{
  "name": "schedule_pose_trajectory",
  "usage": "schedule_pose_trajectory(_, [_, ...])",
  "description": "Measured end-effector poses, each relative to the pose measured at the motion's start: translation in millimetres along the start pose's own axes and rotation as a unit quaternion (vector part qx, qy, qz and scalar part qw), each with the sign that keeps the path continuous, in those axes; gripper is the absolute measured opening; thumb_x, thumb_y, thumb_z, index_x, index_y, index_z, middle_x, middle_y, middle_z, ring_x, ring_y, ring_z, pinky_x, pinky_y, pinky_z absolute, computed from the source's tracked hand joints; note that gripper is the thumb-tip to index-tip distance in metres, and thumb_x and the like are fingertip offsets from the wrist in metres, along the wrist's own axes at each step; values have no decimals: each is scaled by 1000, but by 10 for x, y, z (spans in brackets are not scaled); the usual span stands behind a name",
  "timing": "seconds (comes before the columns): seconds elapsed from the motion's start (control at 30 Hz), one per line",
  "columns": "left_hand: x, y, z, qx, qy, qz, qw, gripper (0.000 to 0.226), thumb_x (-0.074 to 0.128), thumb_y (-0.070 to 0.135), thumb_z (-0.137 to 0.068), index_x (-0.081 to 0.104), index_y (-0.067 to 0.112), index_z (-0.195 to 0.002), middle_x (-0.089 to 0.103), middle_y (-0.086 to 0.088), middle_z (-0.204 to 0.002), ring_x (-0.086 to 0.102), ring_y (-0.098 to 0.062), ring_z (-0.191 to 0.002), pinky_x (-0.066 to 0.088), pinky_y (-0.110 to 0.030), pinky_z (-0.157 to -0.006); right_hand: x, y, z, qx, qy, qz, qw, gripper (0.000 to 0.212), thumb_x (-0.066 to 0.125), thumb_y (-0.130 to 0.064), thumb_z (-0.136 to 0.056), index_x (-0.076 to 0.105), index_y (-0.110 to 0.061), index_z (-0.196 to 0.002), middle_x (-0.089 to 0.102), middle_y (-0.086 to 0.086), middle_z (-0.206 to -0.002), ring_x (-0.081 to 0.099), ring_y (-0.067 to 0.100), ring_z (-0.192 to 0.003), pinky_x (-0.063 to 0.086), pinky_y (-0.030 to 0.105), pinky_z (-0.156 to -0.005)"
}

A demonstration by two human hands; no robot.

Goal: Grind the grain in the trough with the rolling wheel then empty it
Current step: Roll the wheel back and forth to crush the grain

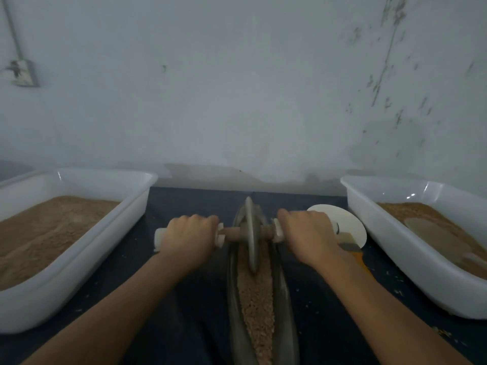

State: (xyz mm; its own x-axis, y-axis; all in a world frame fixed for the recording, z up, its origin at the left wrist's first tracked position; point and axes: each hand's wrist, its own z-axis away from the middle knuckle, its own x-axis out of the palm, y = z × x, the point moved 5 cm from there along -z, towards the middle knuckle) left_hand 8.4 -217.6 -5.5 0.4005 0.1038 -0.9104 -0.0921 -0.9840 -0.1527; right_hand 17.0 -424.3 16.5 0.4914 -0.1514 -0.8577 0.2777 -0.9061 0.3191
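Note:
A long grey metal trough (pixel 286 306) runs away from me down the middle of the table, filled with tan grain (pixel 257 299). A grey rolling wheel (pixel 250 233) stands upright in the trough's far half on a wooden axle with white handles. My left hand (pixel 188 239) grips the left handle. My right hand (pixel 307 237) grips the right handle, which it hides almost fully.
A white tub (pixel 87 241) of fine tan meal sits at the left, another white tub (pixel 411 262) of grain at the right. A white disc (pixel 350 222) and a brush with an orange handle (pixel 362 262) lie beside the right tub. A dark cloth (pixel 195 306) covers the table; a wall stands close behind.

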Motion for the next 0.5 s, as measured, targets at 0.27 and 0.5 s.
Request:
schedule_pose_trajectory(0.27, [-75,49,418,-1,-14,9,1000,31,59,45,-82,31,33,-78,41,11,-69,43,-12,-62,35,-30,-59,-200,-150,483,-28,15,-23,999,26,68,-23,-79,50,-21,-97,62,-1,-93,61,19,-80,43,31,-64])
schedule_pose_trajectory(0.5, [-455,206,754,93,12,-7,996,41,71,45,-65,33,35,-75,42,10,-62,44,-10,-53,33,-27,-51,-323,-78,987,-21,71,-83,994,59,88,-18,-20,45,-23,-60,44,-5,-47,40,14,-34,3,16,-44])
